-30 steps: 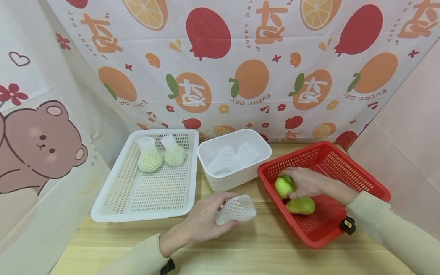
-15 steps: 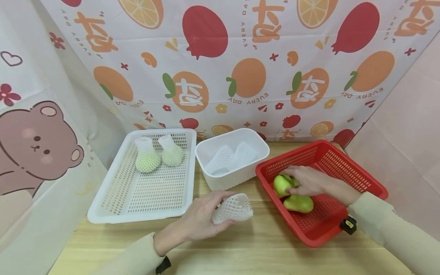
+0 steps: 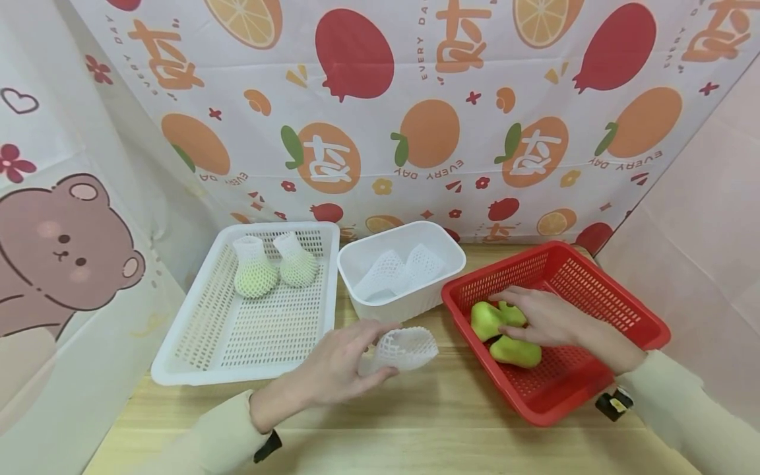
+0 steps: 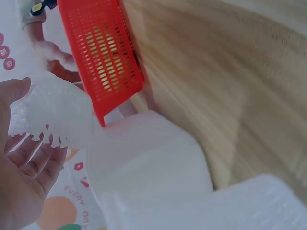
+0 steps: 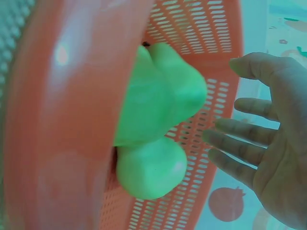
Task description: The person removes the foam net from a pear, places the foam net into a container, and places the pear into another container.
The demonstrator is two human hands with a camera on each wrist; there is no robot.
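My left hand (image 3: 332, 363) holds a white foam net sleeve (image 3: 410, 349) above the table. In the left wrist view, the thumb lies on one side of the foam net (image 4: 60, 105) and the fingers on the other. My right hand (image 3: 543, 316) hovers over the red basket (image 3: 564, 369), close to a green pear (image 3: 485, 321), a second pear (image 3: 515, 351) and a third pear (image 3: 512, 313), partly hidden. From the right wrist, that hand (image 5: 283, 143) appears with fingers spread, apart from the pears (image 5: 151, 167).
A white basket (image 3: 261, 336) at the left bears two pears in foam nets (image 3: 255, 274). Between the baskets stands a white tub (image 3: 398, 315) with more foam nets (image 3: 386, 270) inside. A fruit-printed cloth (image 3: 368, 152) hangs behind the wooden table (image 3: 451, 429).
My right hand has let go of a pear and drawn slightly back, its fingers spreading. The left hand has shifted a little to the left, and the foam net has tilted.
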